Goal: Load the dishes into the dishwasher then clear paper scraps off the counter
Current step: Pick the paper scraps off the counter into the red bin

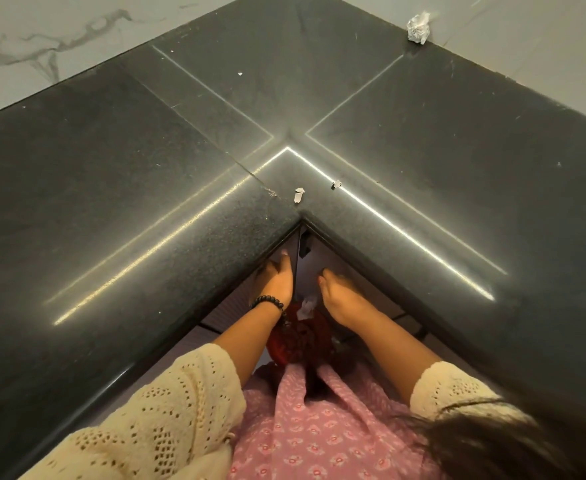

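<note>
Left hand (273, 282): reaches down under the inner corner of the counter (146, 188); its fingers curl over the top edge of a dark panel, seemingly a cabinet or appliance door, and grip it. A bead bracelet (267, 302) sits on that wrist.
Right hand (341, 295): lowered beside the left, just under the counter lip, fingers together and bent downward. Whether it grasps anything cannot be told, since the fingertips are turned away from the camera.
Between the hands: a pale crumpled piece (307, 306) shows below, over something red; whether it is paper held, falling or lying there cannot be told.
Dishes and dishwasher: no dishes are in view. The dishwasher is not clearly visible; the panel at the left hand may belong to it, but that is only a guess.
Scraps on the counter: two small scraps near the inner corner, one (298, 195) just left of the other (336, 183); a tiny fleck (240, 73) farther back; a paper ball (418, 26) at the far right edge by the wall.
Stage, judged: the counter is not yet cleared, so the scrap step seems unfinished.
Risk: the two near scraps lie close to the lip, so a sleeve (167, 410) brushing across could knock them to the floor.
Risk: working under the overhang hides the fingers, so a closing door could pinch them.
Risk: the fleck and the far ball are easy to miss, being well apart from the rest.
</note>
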